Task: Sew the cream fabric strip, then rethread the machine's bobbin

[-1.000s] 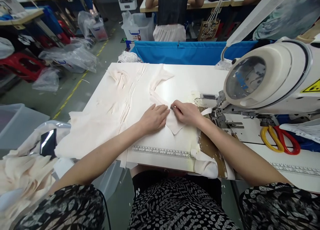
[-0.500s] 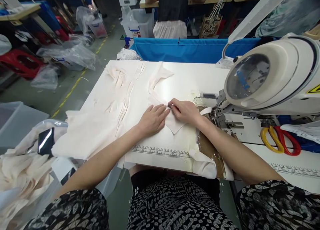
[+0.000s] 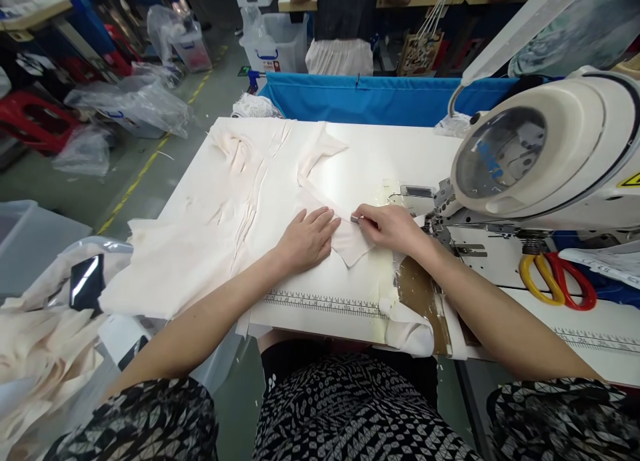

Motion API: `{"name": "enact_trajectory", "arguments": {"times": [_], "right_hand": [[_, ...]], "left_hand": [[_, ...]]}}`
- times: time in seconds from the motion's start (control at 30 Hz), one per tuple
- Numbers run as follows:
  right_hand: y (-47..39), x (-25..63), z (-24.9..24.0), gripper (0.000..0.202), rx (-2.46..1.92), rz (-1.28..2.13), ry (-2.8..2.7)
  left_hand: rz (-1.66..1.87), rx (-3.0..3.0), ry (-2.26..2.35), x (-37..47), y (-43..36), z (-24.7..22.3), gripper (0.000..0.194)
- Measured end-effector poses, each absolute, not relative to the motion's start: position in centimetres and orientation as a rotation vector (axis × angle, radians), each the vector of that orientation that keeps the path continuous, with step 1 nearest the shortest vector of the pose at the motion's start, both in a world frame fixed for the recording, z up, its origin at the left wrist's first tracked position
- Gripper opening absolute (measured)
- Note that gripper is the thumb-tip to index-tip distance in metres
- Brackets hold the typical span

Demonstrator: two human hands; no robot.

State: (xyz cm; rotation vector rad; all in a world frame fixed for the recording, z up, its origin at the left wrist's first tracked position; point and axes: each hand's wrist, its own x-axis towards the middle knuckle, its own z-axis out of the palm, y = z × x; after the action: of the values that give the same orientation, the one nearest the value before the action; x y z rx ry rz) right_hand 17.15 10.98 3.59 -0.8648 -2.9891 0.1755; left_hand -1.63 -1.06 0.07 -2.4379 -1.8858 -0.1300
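A cream fabric piece [image 3: 240,201] lies spread over the white sewing table [image 3: 380,161]. My left hand [image 3: 306,237] rests flat on it, fingers apart, pressing the cloth down. My right hand [image 3: 387,226] sits just right of it, fingers pinched around a small metal tool [image 3: 355,219] whose tip touches the folded pointed corner of the fabric [image 3: 350,246]. The white sewing machine [image 3: 540,154] stands directly to the right of my right hand.
Yellow and red scissors [image 3: 557,281] lie on the machine bed at right. A printed ruler [image 3: 325,303] runs along the table's front edge. A blue bin [image 3: 370,101] sits behind the table. Another person stands at a bench beyond it. Piled cream pieces [image 3: 45,354] are at lower left.
My right hand has shifted slightly to the right, and the small metal tool now shows more clearly at its fingertips. My left hand stays flat on the fabric.
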Motion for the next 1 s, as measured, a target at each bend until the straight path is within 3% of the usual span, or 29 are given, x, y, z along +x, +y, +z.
{"name": "enact_trajectory", "arguments": {"times": [0.2, 0.6, 1.0], "right_hand": [[11.8, 15.4, 1.7, 0.030, -0.863, 0.183, -2.957], [12.8, 14.0, 2.5, 0.029, -0.816, 0.349, -2.912], [12.8, 13.6, 1.9, 0.031, -0.810, 0.257, -2.911]], "left_hand": [[-0.055, -2.436, -1.958, -3.4, 0.0, 0.9, 0.046], [-0.214, -2.349, -1.886, -2.6, 0.4, -0.2, 0.043], [-0.267, -2.356, -1.828, -2.7, 0.4, -0.8, 0.045]]}}
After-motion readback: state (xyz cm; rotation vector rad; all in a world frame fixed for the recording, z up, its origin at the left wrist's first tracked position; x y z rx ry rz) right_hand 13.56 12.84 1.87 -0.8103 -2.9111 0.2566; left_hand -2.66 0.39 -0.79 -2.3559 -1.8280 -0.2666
